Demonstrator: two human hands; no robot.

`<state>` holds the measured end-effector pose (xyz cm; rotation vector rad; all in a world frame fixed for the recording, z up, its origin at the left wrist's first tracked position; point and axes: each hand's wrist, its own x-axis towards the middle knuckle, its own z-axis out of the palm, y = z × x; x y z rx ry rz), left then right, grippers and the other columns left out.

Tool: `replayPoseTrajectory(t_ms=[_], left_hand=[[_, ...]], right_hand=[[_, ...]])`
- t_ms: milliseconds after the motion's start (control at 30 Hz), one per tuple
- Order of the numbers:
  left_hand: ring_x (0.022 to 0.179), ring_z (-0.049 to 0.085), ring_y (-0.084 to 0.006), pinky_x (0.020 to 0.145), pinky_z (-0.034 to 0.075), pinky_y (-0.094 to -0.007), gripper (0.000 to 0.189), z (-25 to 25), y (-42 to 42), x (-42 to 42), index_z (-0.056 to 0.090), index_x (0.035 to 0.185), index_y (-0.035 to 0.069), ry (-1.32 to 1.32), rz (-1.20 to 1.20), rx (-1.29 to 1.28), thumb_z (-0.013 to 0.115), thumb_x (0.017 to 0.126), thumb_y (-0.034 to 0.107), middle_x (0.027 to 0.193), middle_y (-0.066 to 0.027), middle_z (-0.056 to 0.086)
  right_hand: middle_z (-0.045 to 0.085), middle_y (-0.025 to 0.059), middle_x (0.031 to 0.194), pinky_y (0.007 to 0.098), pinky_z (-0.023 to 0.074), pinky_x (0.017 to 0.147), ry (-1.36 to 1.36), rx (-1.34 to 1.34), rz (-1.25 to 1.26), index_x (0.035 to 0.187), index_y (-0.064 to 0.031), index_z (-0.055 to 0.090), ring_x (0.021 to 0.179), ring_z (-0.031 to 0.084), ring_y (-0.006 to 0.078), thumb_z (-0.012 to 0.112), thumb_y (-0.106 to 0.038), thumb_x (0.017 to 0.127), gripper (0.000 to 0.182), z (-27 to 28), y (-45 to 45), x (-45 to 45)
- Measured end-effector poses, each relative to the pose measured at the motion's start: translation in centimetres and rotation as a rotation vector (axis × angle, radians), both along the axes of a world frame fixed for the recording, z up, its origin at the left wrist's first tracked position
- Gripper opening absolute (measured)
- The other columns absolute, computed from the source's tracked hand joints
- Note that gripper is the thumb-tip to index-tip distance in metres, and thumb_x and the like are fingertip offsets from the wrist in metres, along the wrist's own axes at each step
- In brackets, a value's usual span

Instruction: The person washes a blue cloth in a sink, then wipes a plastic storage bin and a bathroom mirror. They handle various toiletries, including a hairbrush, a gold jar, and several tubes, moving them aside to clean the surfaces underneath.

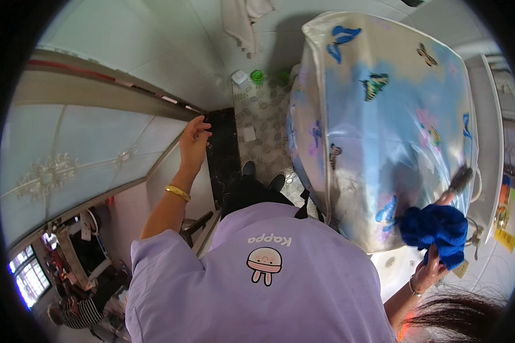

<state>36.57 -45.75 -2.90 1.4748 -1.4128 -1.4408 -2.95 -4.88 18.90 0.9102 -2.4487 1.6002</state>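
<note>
My left hand [195, 139], with a gold bangle at the wrist, is raised beside the frame of a glass door [98, 145]. Its fingers are loosely bent and hold nothing. On the right, my right hand [430, 272] grips a bunched dark blue cloth [435, 231] by its lower part. The cloth lies against the near right corner of a shiny butterfly-printed cover [382, 128], which is draped over a large boxy object. A hairbrush [460, 180] rests just beyond the cloth, its handle partly hidden by it.
A white washbasin [395, 270] with a metal tap [475, 233] is at the lower right. A green container [257, 77] and a white one [240, 79] stand on the pebble-patterned floor. White towels [244, 21] hang on the wall. Through the doorway, a person in stripes [83, 313] is visible.
</note>
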Motion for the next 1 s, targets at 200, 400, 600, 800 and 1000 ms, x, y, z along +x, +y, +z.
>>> replayPoseTrajectory(t_ms=[200, 400, 600, 800, 1000], left_hand=[[0.083, 0.058, -0.0125, 0.067, 0.048, -0.0256, 0.039, -7.6, 1.0, 5.4, 0.054, 0.124, 0.008, -0.116, 0.064, 0.198, 0.048, 0.087, 0.000, 0.103, -0.0059, 0.062], [0.081, 0.058, -0.0120, 0.065, 0.047, -0.0259, 0.033, -17.7, 3.4, 10.5, 0.057, 0.120, 0.008, -0.171, 0.099, 0.338, 0.052, 0.088, 0.005, 0.100, -0.0029, 0.062], [0.080, 0.062, -0.0180, 0.074, 0.050, -0.0293, 0.030, -29.9, 4.3, 10.8, 0.062, 0.112, 0.003, -0.240, 0.120, 0.390, 0.053, 0.083, 0.003, 0.092, -0.0083, 0.065], [0.085, 0.066, -0.0279, 0.076, 0.051, -0.0356, 0.029, -39.9, 2.4, 6.7, 0.063, 0.110, 0.003, -0.577, -0.043, 0.317, 0.056, 0.083, 0.011, 0.089, -0.0150, 0.068], [0.086, 0.065, -0.0318, 0.075, 0.051, -0.0371, 0.026, -50.3, 4.1, 3.7, 0.065, 0.104, 0.002, -0.525, 0.016, 0.289, 0.057, 0.082, 0.013, 0.091, -0.0164, 0.069]], right_hand=[[0.054, 0.0118, 0.122, 0.0342, 0.0420, 0.095, 0.030, 0.210, 0.096, 0.134, -0.0021, 0.044, 0.107, 0.053, 0.0222, 0.063, 0.003, 0.076, 0.062, -0.2, -13.9, -2.0], [0.045, 0.0094, 0.131, 0.0376, 0.0396, 0.100, 0.308, 0.404, 0.227, 0.137, -0.0036, 0.039, 0.118, 0.045, 0.0247, 0.065, -0.004, 0.078, 0.065, -3.7, -18.6, -2.6], [0.050, 0.0114, 0.127, 0.0385, 0.0398, 0.100, 0.238, 0.481, -0.076, 0.139, -0.0033, 0.036, 0.116, 0.047, 0.0228, 0.064, -0.012, 0.083, 0.063, -5.7, -17.7, -1.6], [0.049, 0.0117, 0.127, 0.0383, 0.0395, 0.100, 0.207, 0.542, -0.150, 0.140, -0.0035, 0.036, 0.116, 0.047, 0.0230, 0.064, -0.012, 0.084, 0.063, -8.2, -17.2, -1.0], [0.049, 0.0120, 0.128, 0.0380, 0.0392, 0.100, 0.183, 0.625, -0.183, 0.140, -0.0036, 0.035, 0.116, 0.047, 0.0231, 0.063, -0.013, 0.084, 0.063, -11.4, -17.8, -1.6]])
